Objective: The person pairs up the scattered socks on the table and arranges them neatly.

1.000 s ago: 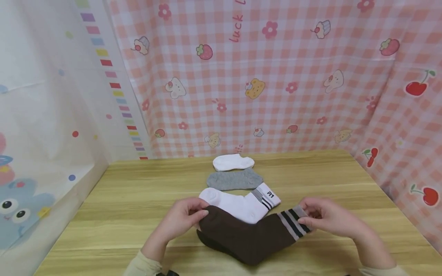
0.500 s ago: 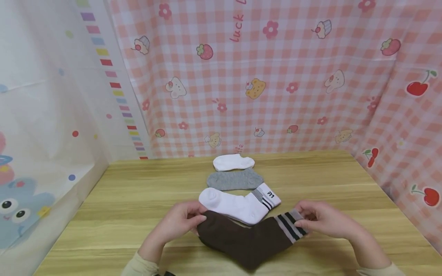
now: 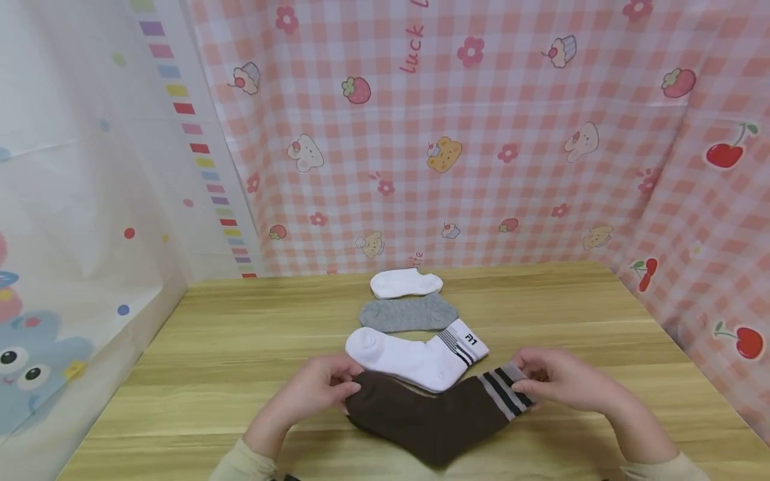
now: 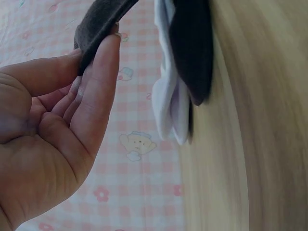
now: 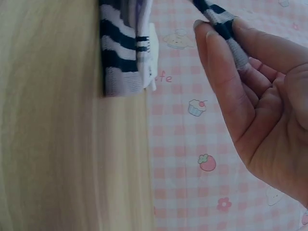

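A dark brown sock [image 3: 421, 417] with a grey and black striped cuff stretches between my two hands. My left hand [image 3: 319, 386] pinches its toe end between thumb and fingers. At the other end, my right hand [image 3: 562, 381] pinches the striped cuff [image 5: 219, 19]. Both wrist views show this sock raised over a matching one, whose dark toe [image 4: 192, 53] and striped cuff [image 5: 120, 53] lie on the table. In the head view the raised sock hides nearly all of the lower one. Just beyond is a white sock [image 3: 397, 357] with black stripes at its cuff.
Farther back on the wooden table [image 3: 240, 347] lie a grey ankle sock [image 3: 409, 314] and a white low-cut sock [image 3: 406, 283], in a column with the others. A pink checked curtain [image 3: 385, 133] hangs behind the table, and a white printed curtain [image 3: 90, 200] at the left.
Both hands have brought the brown sock slightly down and towards me, so it now covers the lower dark sock that showed at its left edge. The other socks have stayed put.
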Motion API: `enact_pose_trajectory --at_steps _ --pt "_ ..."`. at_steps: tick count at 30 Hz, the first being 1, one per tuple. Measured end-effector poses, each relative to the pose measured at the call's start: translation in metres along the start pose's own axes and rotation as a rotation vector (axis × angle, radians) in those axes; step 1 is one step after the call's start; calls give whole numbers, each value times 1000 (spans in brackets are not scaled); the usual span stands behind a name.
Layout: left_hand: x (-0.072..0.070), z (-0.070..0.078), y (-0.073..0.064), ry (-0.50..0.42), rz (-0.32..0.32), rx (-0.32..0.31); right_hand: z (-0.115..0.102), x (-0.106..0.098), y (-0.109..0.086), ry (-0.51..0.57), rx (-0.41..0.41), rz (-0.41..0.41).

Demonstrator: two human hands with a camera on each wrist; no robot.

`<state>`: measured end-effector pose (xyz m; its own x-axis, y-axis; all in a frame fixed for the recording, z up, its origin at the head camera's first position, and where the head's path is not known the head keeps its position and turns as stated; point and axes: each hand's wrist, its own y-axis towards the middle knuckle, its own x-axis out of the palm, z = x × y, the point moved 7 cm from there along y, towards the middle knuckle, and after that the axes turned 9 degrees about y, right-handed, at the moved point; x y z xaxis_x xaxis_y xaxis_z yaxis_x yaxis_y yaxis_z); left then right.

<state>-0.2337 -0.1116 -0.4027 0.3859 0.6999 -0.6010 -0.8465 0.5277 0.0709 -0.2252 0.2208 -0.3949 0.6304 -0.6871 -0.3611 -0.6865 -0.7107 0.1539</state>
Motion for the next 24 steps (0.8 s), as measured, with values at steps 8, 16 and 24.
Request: enact_pose_trajectory --at_steps 8,16,24 --pt "1 -3 5 125 -15 5 4 -4 4 -254 -61 27" --pt "-3 0 1 114 -38 15 0 -3 5 -258 -97 19" --pt "-1 -1 2 165 -52 16 0 -3 8 -349 -80 15"
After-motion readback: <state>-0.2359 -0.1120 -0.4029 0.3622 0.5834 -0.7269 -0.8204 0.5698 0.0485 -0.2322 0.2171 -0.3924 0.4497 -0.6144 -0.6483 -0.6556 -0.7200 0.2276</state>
